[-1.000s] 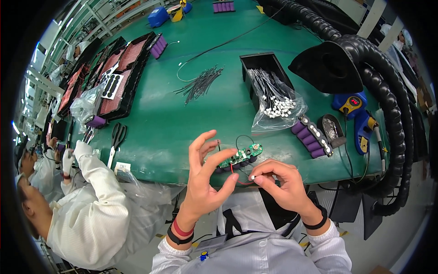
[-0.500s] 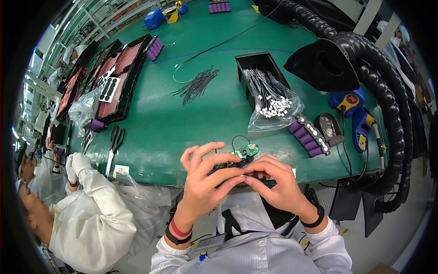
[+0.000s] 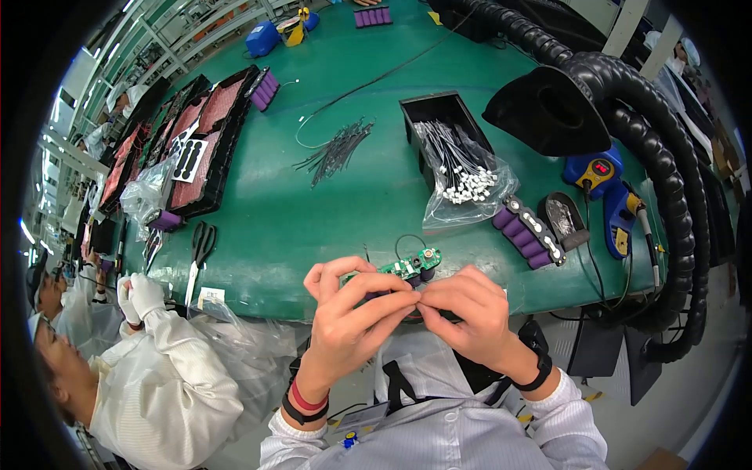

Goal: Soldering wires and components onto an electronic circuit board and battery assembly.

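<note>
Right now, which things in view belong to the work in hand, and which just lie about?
Apparently in use:
left hand, right hand (anything pinched is hidden)
green circuit board

Lying about, untouched:
scissors
purple pack at right
loose dark wires
black bin of white-ended wires

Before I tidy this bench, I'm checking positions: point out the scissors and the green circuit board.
Scissors [image 3: 197,256]: head view, where the black handles meet.
Green circuit board [image 3: 409,269]: head view, on its visible upper face.
</note>
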Action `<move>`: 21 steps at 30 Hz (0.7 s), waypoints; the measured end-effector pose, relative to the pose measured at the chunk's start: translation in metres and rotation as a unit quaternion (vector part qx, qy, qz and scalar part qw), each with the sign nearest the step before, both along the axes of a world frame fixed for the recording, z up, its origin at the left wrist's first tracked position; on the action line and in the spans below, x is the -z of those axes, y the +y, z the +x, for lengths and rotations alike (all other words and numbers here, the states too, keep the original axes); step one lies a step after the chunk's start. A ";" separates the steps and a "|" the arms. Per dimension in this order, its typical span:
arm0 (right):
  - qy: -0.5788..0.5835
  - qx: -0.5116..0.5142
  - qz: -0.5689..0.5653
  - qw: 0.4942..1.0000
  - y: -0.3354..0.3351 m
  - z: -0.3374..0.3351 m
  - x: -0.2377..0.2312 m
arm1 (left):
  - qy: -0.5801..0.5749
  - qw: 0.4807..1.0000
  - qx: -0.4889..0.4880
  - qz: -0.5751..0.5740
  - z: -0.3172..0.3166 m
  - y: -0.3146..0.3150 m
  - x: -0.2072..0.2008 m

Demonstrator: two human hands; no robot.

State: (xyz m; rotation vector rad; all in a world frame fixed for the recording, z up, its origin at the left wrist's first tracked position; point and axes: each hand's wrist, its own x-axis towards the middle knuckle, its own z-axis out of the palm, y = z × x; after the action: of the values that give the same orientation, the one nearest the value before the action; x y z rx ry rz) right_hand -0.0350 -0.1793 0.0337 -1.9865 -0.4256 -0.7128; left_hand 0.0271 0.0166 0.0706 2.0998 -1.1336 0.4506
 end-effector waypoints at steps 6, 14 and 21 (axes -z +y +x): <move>-0.117 0.082 -0.113 0.983 0.005 0.001 0.000 | -0.041 0.999 -0.029 0.020 -0.001 0.004 -0.002; 0.163 -0.100 0.111 0.975 -0.008 0.007 -0.022 | -0.219 0.974 -0.034 0.045 -0.001 0.017 0.017; 0.151 -0.106 0.082 0.979 -0.012 0.012 -0.027 | -0.249 0.966 -0.055 0.035 -0.004 0.016 0.024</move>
State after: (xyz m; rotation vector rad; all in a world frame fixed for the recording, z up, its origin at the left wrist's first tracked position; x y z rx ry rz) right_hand -0.0228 -0.1916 0.0605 -1.8223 -0.3767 -0.2951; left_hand 0.0230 0.0328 0.0465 2.1806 -1.3240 1.0501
